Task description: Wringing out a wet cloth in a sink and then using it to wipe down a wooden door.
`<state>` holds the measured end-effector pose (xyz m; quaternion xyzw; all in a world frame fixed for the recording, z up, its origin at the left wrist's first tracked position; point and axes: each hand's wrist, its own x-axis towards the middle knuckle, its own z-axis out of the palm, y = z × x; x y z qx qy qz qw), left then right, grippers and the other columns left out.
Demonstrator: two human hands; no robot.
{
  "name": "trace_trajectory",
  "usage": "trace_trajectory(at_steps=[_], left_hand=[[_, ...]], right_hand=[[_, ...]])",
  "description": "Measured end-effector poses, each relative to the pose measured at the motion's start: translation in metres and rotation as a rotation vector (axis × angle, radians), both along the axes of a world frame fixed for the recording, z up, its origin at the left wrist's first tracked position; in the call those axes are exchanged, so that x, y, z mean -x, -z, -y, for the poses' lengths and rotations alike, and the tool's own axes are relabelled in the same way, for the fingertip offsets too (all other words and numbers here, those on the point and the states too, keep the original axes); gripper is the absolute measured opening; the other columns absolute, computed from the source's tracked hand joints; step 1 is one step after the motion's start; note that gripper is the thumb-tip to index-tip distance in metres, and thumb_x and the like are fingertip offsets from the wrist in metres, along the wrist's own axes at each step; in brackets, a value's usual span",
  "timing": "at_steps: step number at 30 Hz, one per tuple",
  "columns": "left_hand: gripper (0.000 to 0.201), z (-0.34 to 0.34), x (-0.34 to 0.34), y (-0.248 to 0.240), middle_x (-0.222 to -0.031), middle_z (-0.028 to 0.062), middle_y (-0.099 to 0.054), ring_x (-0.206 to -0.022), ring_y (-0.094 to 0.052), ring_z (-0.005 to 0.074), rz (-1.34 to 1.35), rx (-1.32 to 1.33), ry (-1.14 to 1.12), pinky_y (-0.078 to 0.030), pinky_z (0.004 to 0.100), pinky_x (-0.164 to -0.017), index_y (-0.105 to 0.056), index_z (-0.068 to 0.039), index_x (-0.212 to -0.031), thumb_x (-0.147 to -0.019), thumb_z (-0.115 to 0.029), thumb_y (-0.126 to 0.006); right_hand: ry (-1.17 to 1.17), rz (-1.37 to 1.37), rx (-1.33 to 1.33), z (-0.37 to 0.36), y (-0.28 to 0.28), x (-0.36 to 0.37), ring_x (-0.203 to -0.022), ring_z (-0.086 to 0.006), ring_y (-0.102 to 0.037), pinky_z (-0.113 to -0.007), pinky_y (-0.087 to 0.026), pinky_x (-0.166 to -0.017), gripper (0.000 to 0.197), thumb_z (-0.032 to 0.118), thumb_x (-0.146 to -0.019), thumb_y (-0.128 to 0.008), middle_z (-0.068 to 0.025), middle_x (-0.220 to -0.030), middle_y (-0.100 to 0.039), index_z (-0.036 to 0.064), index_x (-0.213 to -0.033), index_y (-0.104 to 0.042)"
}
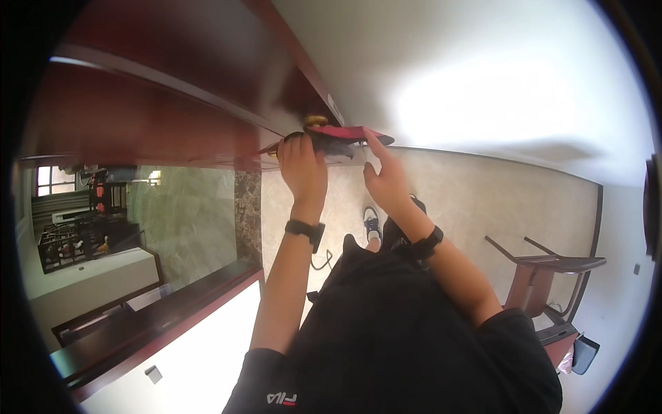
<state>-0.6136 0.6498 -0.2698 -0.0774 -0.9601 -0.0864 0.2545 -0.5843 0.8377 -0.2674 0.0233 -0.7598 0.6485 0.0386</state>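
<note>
In front of me, at the edge of a dark red wooden door (207, 55), is a flat red and black item (345, 132); its exact kind I cannot make out. My left hand (301, 165) has its fingers curled over the dark left part of this item, just below a round brass knob (316, 121). My right hand (387, 176) reaches to the item's right part. Its index finger is stretched out and touches the red side, while the thumb stands apart. What lies behind both hands is hidden. A dark band sits on each wrist.
A white wall (469, 83) rises right of the door. At the lower right stands a dark chair (534, 283), with a black bin (585, 355) beside it. A stone threshold strip (248, 214) divides the beige floor from a greenish floor (183, 221) on the left.
</note>
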Motion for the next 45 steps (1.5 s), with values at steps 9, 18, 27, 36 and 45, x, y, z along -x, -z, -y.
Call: trace_trajectory(at_steps=[9,18,27,36,45], left_hand=[[0.025,0.011,-0.005,-0.02,-0.101,0.0163,-0.066,-0.106,-0.059,0.0372,0.127,-0.141,-0.022,-0.041,0.0514,-0.101,-0.065,0.0,-0.101,-0.082,-0.015,-0.073],[0.032,0.009,-0.071,-0.025,-0.114,0.0231,-0.066,-0.105,-0.061,0.0449,0.296,-0.086,-0.281,-0.046,0.0548,-0.093,-0.069,-0.004,-0.115,-0.086,-0.015,-0.07],[0.018,-0.018,-0.179,-0.023,-0.093,0.0236,-0.067,-0.088,-0.064,0.0458,0.266,-0.32,-0.686,-0.052,0.0508,-0.079,-0.069,0.001,-0.105,-0.089,-0.006,-0.067],[0.032,-0.048,-0.211,-0.006,-0.106,0.0252,-0.071,-0.1,-0.069,0.0396,-0.035,-0.958,-0.904,-0.052,0.04,-0.086,-0.06,0.002,-0.128,-0.098,-0.002,-0.054],[0.025,-0.036,-0.18,0.084,-0.095,0.0236,-0.071,-0.084,-0.068,0.0342,-0.029,-0.838,-1.008,-0.052,0.0367,-0.078,-0.065,-0.001,-0.119,-0.1,-0.012,-0.054]], right_hand=[[-0.136,-0.297,-0.137,-0.01,-0.016,0.037,-0.129,-0.0501,-0.049,-0.051,-0.039,-0.111,0.081,-0.01,-0.078,-0.052,-0.0305,-0.135,-0.056,0.0023,-0.156,-0.035],[-0.619,-0.425,-0.177,-0.004,-0.004,0.059,-0.127,-0.0452,-0.053,-0.052,-0.039,-0.115,0.082,-0.011,-0.072,-0.053,-0.0269,-0.122,-0.063,-0.0011,-0.151,-0.04],[-1.111,-0.529,-0.095,0.03,0.014,0.049,-0.133,-0.038,-0.052,-0.051,-0.036,-0.119,0.083,-0.01,-0.072,-0.057,-0.0225,-0.132,-0.061,0.0011,-0.152,-0.04],[-1.327,-0.345,0.072,0.06,0.006,-0.006,-0.126,-0.0446,-0.053,-0.049,-0.045,-0.106,0.084,-0.009,-0.07,-0.058,-0.0286,-0.133,-0.056,-0.0014,-0.151,-0.038],[-1.419,-0.17,0.05,0.056,0.119,0.0,-0.123,-0.045,-0.056,-0.047,-0.049,-0.101,0.075,-0.004,-0.081,-0.057,-0.0301,-0.134,-0.057,-0.0011,-0.152,-0.036]])
